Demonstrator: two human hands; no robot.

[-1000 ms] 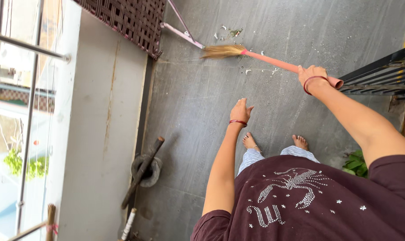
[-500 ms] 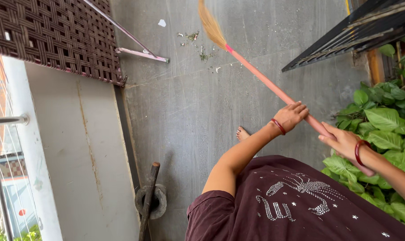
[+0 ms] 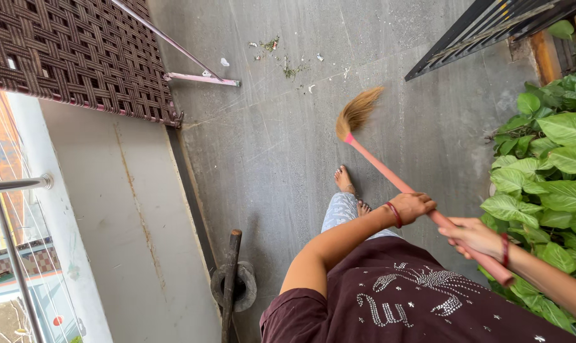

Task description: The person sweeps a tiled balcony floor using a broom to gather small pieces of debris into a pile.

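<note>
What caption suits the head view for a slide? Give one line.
Both hands, left hand and right hand, grip a pink broom above a grey floor strewn with debris.

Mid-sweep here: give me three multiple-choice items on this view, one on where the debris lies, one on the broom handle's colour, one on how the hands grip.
1. Where is the debris?
A. beyond the broom head, near the woven chair
B. under the plant
C. beside the stone mortar

2. What colour is the broom handle?
A. blue
B. pink
C. black

3. How is the broom held?
A. left hand only
B. right hand only
C. both hands

Answers:
1 A, the scraps lie on the floor past the bristles, by the chair frame.
2 B, the shaft is pink.
3 C, the left hand and right hand both close on the handle.
</note>
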